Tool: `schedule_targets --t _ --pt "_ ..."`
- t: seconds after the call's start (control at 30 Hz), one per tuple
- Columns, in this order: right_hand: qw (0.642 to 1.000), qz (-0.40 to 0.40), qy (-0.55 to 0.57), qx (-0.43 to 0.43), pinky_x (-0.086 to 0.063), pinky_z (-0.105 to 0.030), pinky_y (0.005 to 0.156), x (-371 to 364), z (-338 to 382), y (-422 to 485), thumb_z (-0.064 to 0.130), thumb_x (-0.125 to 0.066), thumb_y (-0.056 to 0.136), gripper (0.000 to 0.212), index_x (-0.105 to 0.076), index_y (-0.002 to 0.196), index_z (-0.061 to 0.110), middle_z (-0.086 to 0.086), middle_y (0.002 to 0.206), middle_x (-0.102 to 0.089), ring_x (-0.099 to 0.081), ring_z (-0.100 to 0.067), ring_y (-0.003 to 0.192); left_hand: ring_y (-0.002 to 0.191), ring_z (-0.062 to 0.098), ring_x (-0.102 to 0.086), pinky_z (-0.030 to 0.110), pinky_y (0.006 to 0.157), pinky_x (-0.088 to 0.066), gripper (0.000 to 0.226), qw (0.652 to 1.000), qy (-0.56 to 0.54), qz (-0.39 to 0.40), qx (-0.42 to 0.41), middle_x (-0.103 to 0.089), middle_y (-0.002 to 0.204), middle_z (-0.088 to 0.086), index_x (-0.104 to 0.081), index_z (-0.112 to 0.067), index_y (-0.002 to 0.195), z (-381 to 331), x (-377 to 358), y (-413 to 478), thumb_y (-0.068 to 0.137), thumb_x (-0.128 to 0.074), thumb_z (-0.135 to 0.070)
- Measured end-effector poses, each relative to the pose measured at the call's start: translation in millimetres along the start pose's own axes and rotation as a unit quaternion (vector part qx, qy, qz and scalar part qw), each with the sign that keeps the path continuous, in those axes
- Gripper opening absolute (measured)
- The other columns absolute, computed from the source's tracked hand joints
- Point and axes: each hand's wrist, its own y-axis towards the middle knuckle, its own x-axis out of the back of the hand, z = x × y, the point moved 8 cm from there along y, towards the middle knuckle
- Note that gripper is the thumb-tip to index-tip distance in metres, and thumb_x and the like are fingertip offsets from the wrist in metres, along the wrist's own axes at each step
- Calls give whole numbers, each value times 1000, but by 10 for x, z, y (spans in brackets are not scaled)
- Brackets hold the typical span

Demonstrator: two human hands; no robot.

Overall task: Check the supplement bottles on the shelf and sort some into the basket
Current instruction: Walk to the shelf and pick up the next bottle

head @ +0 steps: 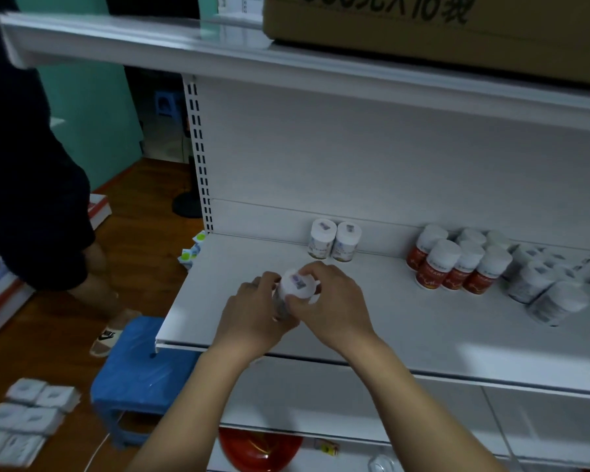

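Both my hands hold one white supplement bottle (295,284) above the white shelf (406,338). My left hand (249,313) grips its body from the left. My right hand (334,299) curls round its white cap and front. Two white bottles (334,240) stand at the back of the shelf. Several red-labelled bottles (453,264) stand in a group further right. More white bottles (542,287) sit at the far right, some tilted. No basket is in view.
A cardboard box (440,25) sits on the upper shelf. A blue plastic stool (140,373) stands at the shelf's left end. Another person's leg and sandal (106,335) are on the wooden floor. Flat white packs (24,424) lie bottom left. A red bowl (259,451) sits below.
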Motion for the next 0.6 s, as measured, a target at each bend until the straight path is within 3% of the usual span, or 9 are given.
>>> schedule_targets --t 0.1,0.27,0.43,0.6 --pt "1000 7 -8 -1 -42 -26 78 -106 -100 261 35 -69 79 33 -60 109 25 0 108 -64 -60 -20 99 128 22 -43 39 102 -39 72 992 112 58 1 -47 141 0 -32 -24 143 138 -20 114 85 -64 -52" --pt "999 -1 -32 -13 -43 -26 79 -135 -167 738 33 -70 82 40 -59 118 20 -4 118 -62 -59 -23 105 128 21 -43 39 103 -38 68 985 151 80 -16 -48 140 -1 -34 -25 143 227 66 224 88 -59 -55" --pt "997 -6 -74 7 -36 -26 70 -189 -90 1257 33 -65 86 29 -61 110 19 -2 101 -57 -58 -23 97 126 23 -44 40 102 -38 66 981 175 82 -28 -49 139 2 -31 -23 145 218 129 290 91 -55 -54" --pt "973 -32 -222 51 -38 -38 88 -263 -52 1529 40 -59 87 33 -60 114 20 -8 112 -63 -47 -28 111 126 23 -44 40 102 -37 65 977 194 74 -42 -49 139 2 -32 -23 144 191 207 374 91 -54 -53"
